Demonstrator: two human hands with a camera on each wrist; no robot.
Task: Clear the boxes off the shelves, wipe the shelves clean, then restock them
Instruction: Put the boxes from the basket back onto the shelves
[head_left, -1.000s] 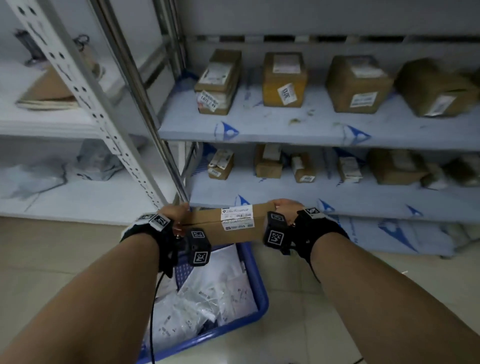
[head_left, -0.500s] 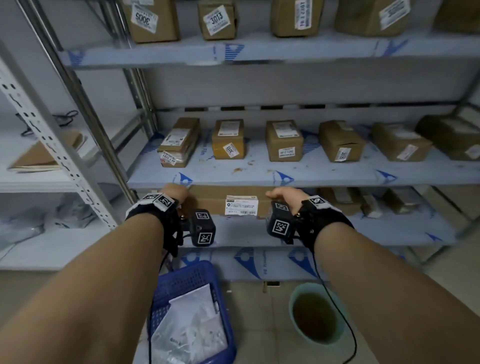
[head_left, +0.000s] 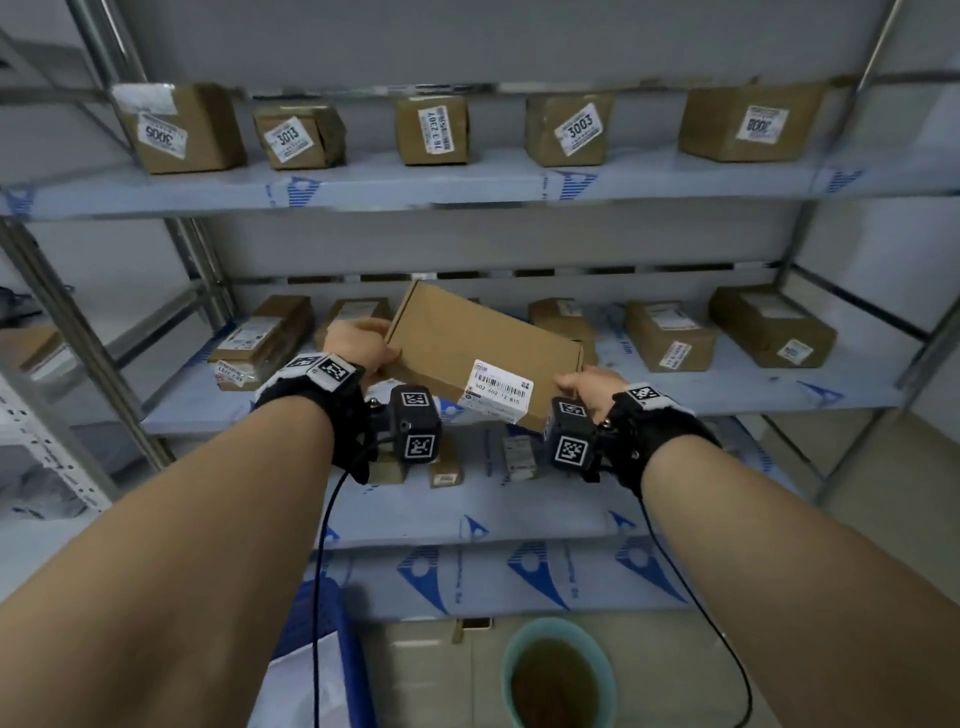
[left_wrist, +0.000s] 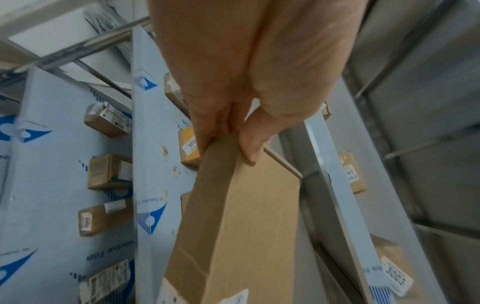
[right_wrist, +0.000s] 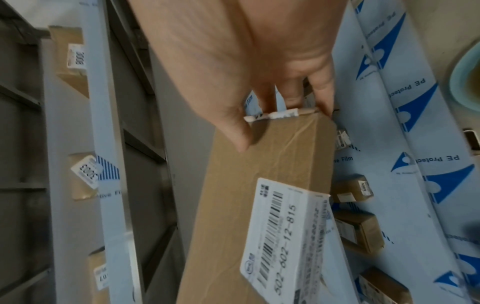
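Observation:
A flat brown cardboard box (head_left: 467, 343) with a white barcode label is held tilted in the air in front of the middle shelf (head_left: 727, 395). My left hand (head_left: 363, 348) grips its left end, thumb on top (left_wrist: 249, 148), fingers underneath. My right hand (head_left: 587, 384) grips the lower right end (right_wrist: 272, 123) near the label. The box (left_wrist: 246, 216) reaches away from each wrist camera. Behind it, several small brown boxes (head_left: 670, 335) stand in a row on the middle shelf.
The top shelf (head_left: 467, 182) carries several labelled boxes (head_left: 569, 130). A lower shelf (head_left: 519, 509) holds small boxes. On the floor stand a blue basket (head_left: 337, 654) of white bags at left and a green bucket (head_left: 558, 675) of brownish water. Metal uprights flank the shelving.
Both hands have lifted the flat box from above the blue basket up to middle-shelf height and tilted it. The view has swung upward, showing the top shelf.

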